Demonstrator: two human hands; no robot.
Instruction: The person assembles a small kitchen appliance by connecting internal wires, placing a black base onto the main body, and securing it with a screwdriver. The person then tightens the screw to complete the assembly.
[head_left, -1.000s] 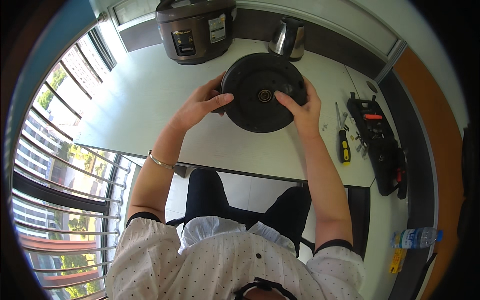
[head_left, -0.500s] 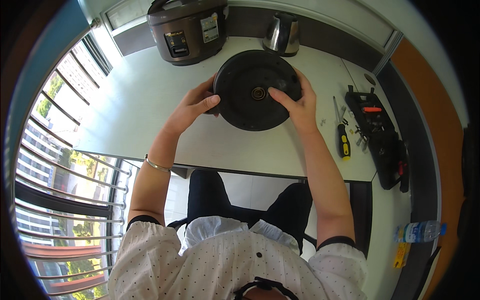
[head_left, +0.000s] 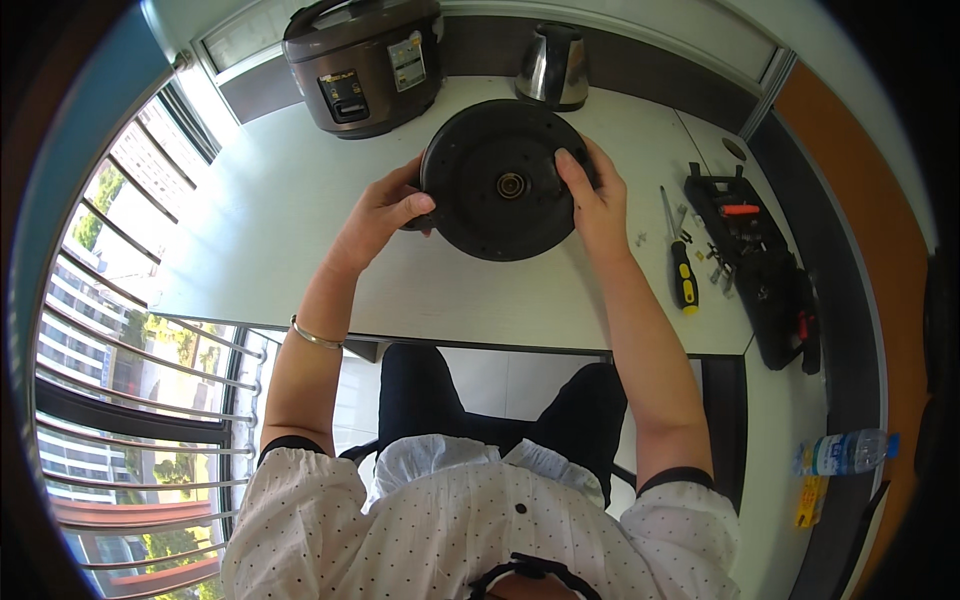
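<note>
Between both hands, above the desk, is a black round kettle base (head_left: 470,200) with a brass-coloured ring connector at its centre and small holes around its face. My left hand (head_left: 385,208) grips its left edge, thumb on the rim and fingers out of sight behind. On the right edge, my right hand (head_left: 597,195) holds on with its thumb on the upper right of the face; its other fingers wrap behind. A yellow-and-black screwdriver (head_left: 684,275) lies on the desk to the right, beside small screws and bits (head_left: 715,265).
A brown rice cooker (head_left: 365,75) and a steel kettle (head_left: 553,68) stand at the back of the white desk (head_left: 260,230). An open black tool case (head_left: 765,265) lies at the right. Farther down on that side are a water bottle (head_left: 850,453) and a yellow object (head_left: 810,502).
My right thumb has moved from beside the centre connector outward to the upper right of the face. The left hand keeps its grip. The whole view has shifted slightly.
</note>
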